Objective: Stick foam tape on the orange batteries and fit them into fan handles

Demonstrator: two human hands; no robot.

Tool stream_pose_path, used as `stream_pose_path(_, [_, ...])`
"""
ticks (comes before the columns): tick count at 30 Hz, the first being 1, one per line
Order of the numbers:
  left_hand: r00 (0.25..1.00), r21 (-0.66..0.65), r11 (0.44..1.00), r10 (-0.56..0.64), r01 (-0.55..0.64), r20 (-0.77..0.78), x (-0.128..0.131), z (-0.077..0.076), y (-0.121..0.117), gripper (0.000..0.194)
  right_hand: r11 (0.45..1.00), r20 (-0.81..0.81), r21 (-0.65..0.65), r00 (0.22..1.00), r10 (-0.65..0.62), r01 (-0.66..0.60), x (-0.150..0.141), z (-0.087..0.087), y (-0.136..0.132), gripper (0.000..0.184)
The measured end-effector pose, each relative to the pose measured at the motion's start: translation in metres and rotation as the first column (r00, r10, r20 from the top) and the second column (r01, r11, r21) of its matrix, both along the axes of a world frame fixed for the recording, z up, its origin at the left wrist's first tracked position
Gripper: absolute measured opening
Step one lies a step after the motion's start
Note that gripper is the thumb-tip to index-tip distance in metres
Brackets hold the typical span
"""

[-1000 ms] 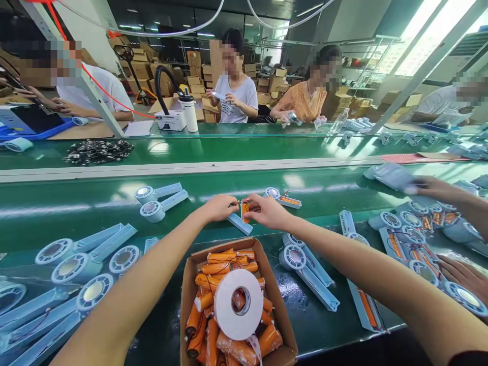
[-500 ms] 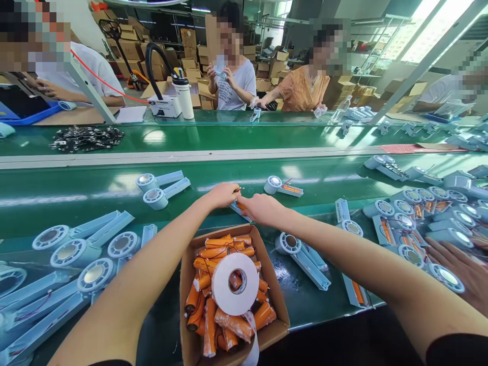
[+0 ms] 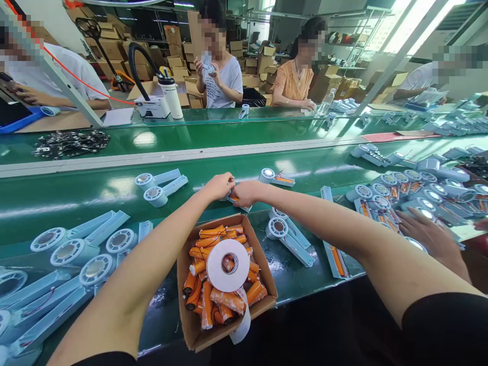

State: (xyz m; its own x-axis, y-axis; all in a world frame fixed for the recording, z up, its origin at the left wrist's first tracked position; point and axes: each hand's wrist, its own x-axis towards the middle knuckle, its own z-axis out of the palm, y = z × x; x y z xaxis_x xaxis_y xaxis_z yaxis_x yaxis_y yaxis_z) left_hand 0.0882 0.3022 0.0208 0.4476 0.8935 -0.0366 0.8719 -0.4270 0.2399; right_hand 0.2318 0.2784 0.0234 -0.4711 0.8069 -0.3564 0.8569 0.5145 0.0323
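Above the far edge of the cardboard box, my two hands work close together. My right hand (image 3: 247,193) is closed around a light-blue handheld fan housing (image 3: 246,208), mostly covered by the fingers, with a bit of orange showing in it. Pinched fingertips of my left hand (image 3: 220,186) meet just beside it; what they hold is too small to make out. Orange wrapped batteries (image 3: 206,305) with dark wires fill the cardboard box (image 3: 267,277) below. On top of them lies a roll of white tape (image 3: 217,272), its loose end hanging over the box's near side.
Open fan housings (image 3: 97,269) lie at left, and more fan housings (image 3: 292,239) right of the box. A crowded group (image 3: 381,189) is at far right, where another person's hand (image 3: 430,234) reaches in. Black circuit boards (image 3: 70,144) are piled across the green conveyor (image 3: 114,188).
The view has shifted slightly. My hands stay together at the housing, my right hand now covering more of it. The other person's hand at right has moved among the housings.
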Motion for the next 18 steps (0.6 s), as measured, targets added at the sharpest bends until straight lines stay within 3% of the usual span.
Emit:
stream_pose_path(1, [1.0, 0.056, 0.998, 0.012, -0.013, 0.02, -0.005, 0.008, -0.017, 0.033, 1.0, -0.009, 0.015, 1.0, -0.011, 0.011, 0.005, 0.0, 0.002, 0.032])
stream_pose_path(3, [0.995, 0.15, 0.986, -0.079, 0.069, 0.062, -0.021, 0.019, -0.063, 0.04, 0.997, -0.047, 0.068, 0.998, -0.043, 0.046, 0.022, -0.001, 0.003, 0.033])
stream_pose_path(4, [0.975, 0.182, 0.965, -0.206, 0.189, 0.078, -0.031, 0.022, -0.091, 0.04, 0.993, -0.073, 0.098, 0.996, -0.057, 0.064, 0.032, -0.004, 0.003, 0.036])
stream_pose_path(6, [0.897, 0.118, 0.896, -0.437, 0.428, 0.067, -0.05, 0.021, -0.146, 0.039, 0.986, -0.128, 0.138, 0.989, -0.073, 0.09, 0.052, -0.01, -0.001, 0.037])
stream_pose_path(8, [0.875, 0.111, 0.87, -0.484, 0.48, 0.009, -0.067, 0.014, -0.189, 0.04, 0.98, -0.178, 0.158, 0.98, -0.092, 0.12, 0.069, -0.016, -0.005, 0.031])
stream_pose_path(11, [0.887, 0.222, 0.86, -0.459, 0.459, -0.054, -0.087, 0.002, -0.22, 0.039, 0.963, -0.252, 0.192, 0.957, -0.14, 0.191, 0.084, -0.019, -0.012, 0.019])
stream_pose_path(14, [0.923, 0.405, 0.86, -0.374, 0.31, 0.087, -0.111, 0.002, -0.228, 0.042, 0.933, -0.359, 0.25, 0.92, -0.157, 0.257, 0.092, -0.017, -0.017, 0.025])
stream_pose_path(16, [0.933, 0.537, 0.841, -0.236, 0.057, 0.272, -0.129, 0.001, -0.239, 0.044, 0.911, -0.418, 0.289, 0.895, -0.158, 0.296, 0.096, -0.014, -0.019, 0.031])
stream_pose_path(18, [0.876, 0.565, 0.791, -0.08, -0.234, 0.476, -0.145, -0.008, -0.258, 0.045, 0.891, -0.443, 0.315, 0.881, -0.167, 0.327, 0.095, -0.008, -0.022, 0.025])
